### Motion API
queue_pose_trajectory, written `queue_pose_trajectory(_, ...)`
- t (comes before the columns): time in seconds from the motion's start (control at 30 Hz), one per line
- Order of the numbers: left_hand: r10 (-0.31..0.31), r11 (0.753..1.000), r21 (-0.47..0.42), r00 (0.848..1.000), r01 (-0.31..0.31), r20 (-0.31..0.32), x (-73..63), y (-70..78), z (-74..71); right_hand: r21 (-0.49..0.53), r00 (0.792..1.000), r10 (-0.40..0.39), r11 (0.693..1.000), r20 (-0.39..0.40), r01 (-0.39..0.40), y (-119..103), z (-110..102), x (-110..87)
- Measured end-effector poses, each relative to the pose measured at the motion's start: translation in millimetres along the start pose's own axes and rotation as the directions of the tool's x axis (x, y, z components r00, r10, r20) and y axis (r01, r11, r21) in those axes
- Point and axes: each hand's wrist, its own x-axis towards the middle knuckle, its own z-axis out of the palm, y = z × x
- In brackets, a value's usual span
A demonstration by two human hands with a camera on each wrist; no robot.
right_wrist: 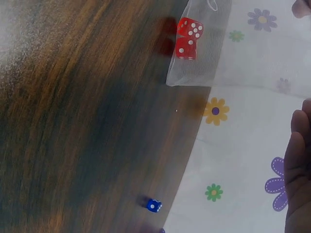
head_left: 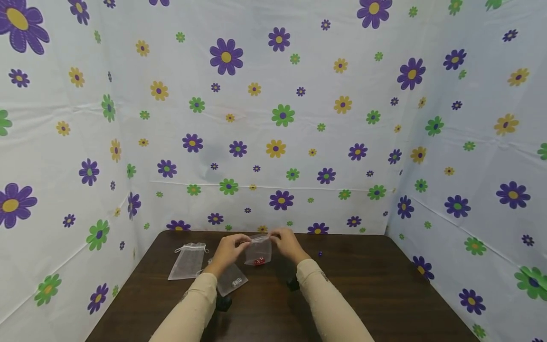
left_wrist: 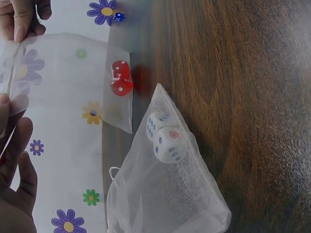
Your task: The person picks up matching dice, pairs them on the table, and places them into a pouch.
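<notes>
A sheer white drawstring bag (head_left: 258, 249) hangs upright above the far part of the table, two red dice (left_wrist: 121, 78) at its bottom. My left hand (head_left: 230, 250) pinches one top corner between thumb and fingers. At the opposite top corner, my right hand (head_left: 288, 244) pinches the edge. In the right wrist view the red dice (right_wrist: 189, 39) lie against each other inside the mesh. Beneath my left forearm lies a second mesh bag (left_wrist: 170, 199) with two white dice (left_wrist: 166, 137) in it.
A third mesh bag (head_left: 188, 262) lies flat at the table's left, its white cords at the top. A small blue die (right_wrist: 154, 205) rests on the dark wooden table (head_left: 367, 285), right of my right hand. Flower-printed cloth (head_left: 282, 142) walls the back and sides.
</notes>
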Motion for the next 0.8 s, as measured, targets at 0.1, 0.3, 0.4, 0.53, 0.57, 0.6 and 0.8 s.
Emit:
queue_pose_trajectory(0.1,-0.026,1.0,-0.013,1.0,0.026,0.002,-1.1,-2.1,-0.6,0.002,1.0,0.003,1.0,-0.002,-0.003,-0.5,-0.8,-1.2)
queue_pose_trajectory(0.3,-0.051,0.998,-0.02,0.999,0.051,0.016,-4.2,-6.2,-2.0,-0.014,1.0,-0.019,1.0,-0.005,0.018,2.5,0.2,-2.5)
queue_pose_trajectory(0.4,-0.071,0.997,-0.021,0.997,0.071,0.025,-4.6,-8.2,-2.5,-0.034,0.999,-0.044,0.998,-0.018,0.044,4.9,1.0,-2.5)
queue_pose_trajectory(0.53,-0.081,0.997,-0.005,0.996,0.081,0.028,-5.5,-10.9,-3.3,-0.042,0.998,-0.054,0.998,-0.027,0.053,6.2,0.5,-3.6)
queue_pose_trajectory(0.57,-0.073,0.997,0.003,0.997,0.073,0.022,-5.8,-11.5,-3.5,-0.038,0.998,-0.049,0.998,-0.029,0.048,6.4,0.3,-4.0)
queue_pose_trajectory(0.6,-0.07,0.998,0.007,0.997,0.07,0.019,-6.1,-11.8,-4.0,-0.032,0.999,-0.043,0.999,-0.029,0.042,6.6,0.3,-4.4)
queue_pose_trajectory(0.8,-0.036,0.999,0.036,0.999,0.036,-0.015,-7.9,-12.5,-7.4,-0.008,0.999,0.01,1.0,-0.032,-0.01,10.5,1.0,-5.8)
